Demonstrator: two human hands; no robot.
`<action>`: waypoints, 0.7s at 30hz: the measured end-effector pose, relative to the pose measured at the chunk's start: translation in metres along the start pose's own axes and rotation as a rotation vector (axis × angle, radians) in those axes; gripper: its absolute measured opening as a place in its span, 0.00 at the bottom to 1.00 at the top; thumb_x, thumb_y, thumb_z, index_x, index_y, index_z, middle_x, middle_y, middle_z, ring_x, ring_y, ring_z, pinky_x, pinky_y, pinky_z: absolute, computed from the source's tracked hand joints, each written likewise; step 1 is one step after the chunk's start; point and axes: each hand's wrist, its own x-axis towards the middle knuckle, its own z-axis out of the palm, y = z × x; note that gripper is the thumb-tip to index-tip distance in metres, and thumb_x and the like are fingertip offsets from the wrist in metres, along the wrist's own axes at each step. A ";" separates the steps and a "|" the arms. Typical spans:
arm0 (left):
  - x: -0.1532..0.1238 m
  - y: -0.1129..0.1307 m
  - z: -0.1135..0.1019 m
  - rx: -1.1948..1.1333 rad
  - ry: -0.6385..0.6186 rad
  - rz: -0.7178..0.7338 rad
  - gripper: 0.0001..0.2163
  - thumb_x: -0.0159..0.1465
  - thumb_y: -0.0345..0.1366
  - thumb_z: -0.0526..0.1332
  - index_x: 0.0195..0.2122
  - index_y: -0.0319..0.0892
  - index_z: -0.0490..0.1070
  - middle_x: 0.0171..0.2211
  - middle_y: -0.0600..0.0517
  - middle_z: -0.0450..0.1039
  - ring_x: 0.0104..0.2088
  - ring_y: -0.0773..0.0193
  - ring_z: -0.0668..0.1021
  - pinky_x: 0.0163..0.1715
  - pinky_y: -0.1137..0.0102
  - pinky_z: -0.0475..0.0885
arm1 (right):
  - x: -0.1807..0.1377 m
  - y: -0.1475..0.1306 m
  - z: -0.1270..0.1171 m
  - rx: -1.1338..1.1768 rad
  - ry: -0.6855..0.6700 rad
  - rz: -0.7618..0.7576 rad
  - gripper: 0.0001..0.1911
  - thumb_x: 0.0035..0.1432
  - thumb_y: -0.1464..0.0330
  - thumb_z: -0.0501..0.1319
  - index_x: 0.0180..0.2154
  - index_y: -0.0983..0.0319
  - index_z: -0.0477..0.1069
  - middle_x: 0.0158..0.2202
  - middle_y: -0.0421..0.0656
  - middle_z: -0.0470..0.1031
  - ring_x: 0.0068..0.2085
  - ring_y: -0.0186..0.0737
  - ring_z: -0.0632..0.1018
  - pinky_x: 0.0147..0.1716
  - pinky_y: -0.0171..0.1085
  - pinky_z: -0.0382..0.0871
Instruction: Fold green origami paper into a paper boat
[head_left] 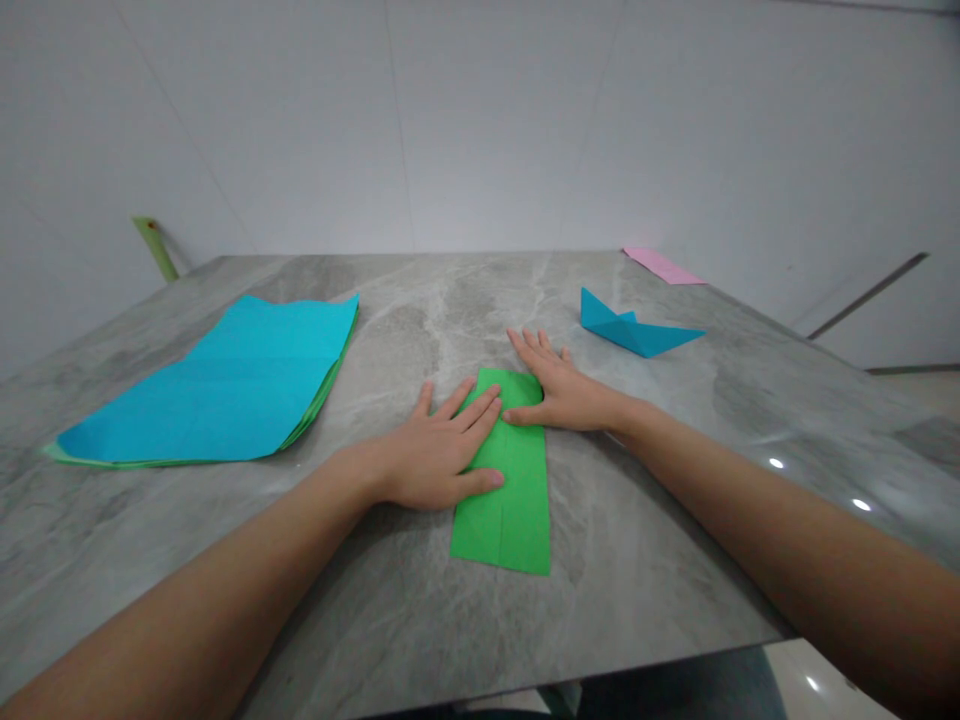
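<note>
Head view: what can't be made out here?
Folded green paper rectangle: far end hidden under the left hand and right hand, head view.
Stack under the big blue paper sheet: only green edges peek out; sheet count unreadable.
Pink paper sheet, far right: too small to tell folds.
Green strip, far left: too small to identify.

You have a blue paper boat (634, 328) on the grey marbled desk (420, 620). Just behind the boat lies a pink sheet (664, 266); well left of the boat, a stack of blue-topped sheets (225, 385).
</note>
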 end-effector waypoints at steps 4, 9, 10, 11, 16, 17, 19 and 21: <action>0.000 0.000 -0.001 -0.004 -0.008 0.001 0.40 0.69 0.59 0.42 0.72 0.36 0.29 0.72 0.43 0.23 0.70 0.43 0.30 0.62 0.34 0.31 | 0.004 0.004 0.002 0.017 0.038 0.058 0.62 0.51 0.50 0.65 0.71 0.60 0.26 0.73 0.58 0.30 0.71 0.63 0.32 0.64 0.68 0.31; -0.001 -0.001 0.000 -0.010 0.010 0.012 0.39 0.69 0.59 0.44 0.72 0.42 0.29 0.72 0.45 0.23 0.70 0.43 0.30 0.62 0.34 0.31 | 0.009 0.009 0.004 0.046 0.073 0.087 0.63 0.51 0.50 0.65 0.71 0.61 0.24 0.73 0.55 0.31 0.71 0.64 0.33 0.65 0.65 0.30; -0.001 -0.002 0.000 -0.009 0.008 0.015 0.39 0.69 0.59 0.43 0.72 0.43 0.29 0.72 0.45 0.22 0.70 0.43 0.30 0.62 0.33 0.30 | 0.010 0.010 0.004 0.050 0.080 0.094 0.63 0.51 0.50 0.65 0.71 0.61 0.25 0.74 0.54 0.32 0.71 0.64 0.34 0.66 0.64 0.30; -0.001 -0.002 0.001 -0.008 0.007 0.018 0.38 0.69 0.59 0.43 0.72 0.44 0.29 0.72 0.46 0.22 0.70 0.43 0.30 0.61 0.33 0.30 | 0.011 0.011 0.004 0.057 0.088 0.098 0.62 0.51 0.50 0.64 0.71 0.61 0.26 0.74 0.53 0.33 0.71 0.64 0.34 0.66 0.64 0.30; 0.000 -0.005 0.001 -0.012 0.007 0.045 0.36 0.70 0.59 0.43 0.72 0.50 0.33 0.71 0.46 0.21 0.69 0.40 0.29 0.59 0.30 0.29 | 0.016 0.015 0.003 0.070 0.153 0.123 0.60 0.51 0.51 0.65 0.72 0.59 0.30 0.73 0.51 0.38 0.71 0.65 0.38 0.66 0.66 0.32; 0.000 -0.005 0.001 -0.017 0.006 0.048 0.35 0.70 0.59 0.44 0.72 0.52 0.34 0.71 0.47 0.21 0.69 0.39 0.29 0.59 0.30 0.30 | 0.017 0.015 0.003 0.065 0.155 0.134 0.60 0.51 0.51 0.65 0.72 0.60 0.31 0.73 0.52 0.39 0.71 0.66 0.39 0.66 0.65 0.33; -0.001 -0.005 0.000 -0.025 -0.002 0.050 0.33 0.70 0.59 0.44 0.72 0.56 0.35 0.71 0.48 0.21 0.69 0.39 0.29 0.58 0.29 0.30 | 0.018 0.014 0.002 0.056 0.160 0.159 0.61 0.51 0.51 0.65 0.72 0.64 0.31 0.73 0.55 0.41 0.71 0.65 0.41 0.67 0.64 0.35; -0.001 -0.004 -0.002 -0.031 -0.003 0.051 0.31 0.70 0.58 0.45 0.71 0.59 0.37 0.71 0.49 0.20 0.69 0.38 0.29 0.58 0.29 0.30 | 0.020 0.014 0.002 0.055 0.175 0.170 0.60 0.52 0.52 0.65 0.72 0.65 0.33 0.73 0.55 0.42 0.71 0.64 0.42 0.67 0.62 0.36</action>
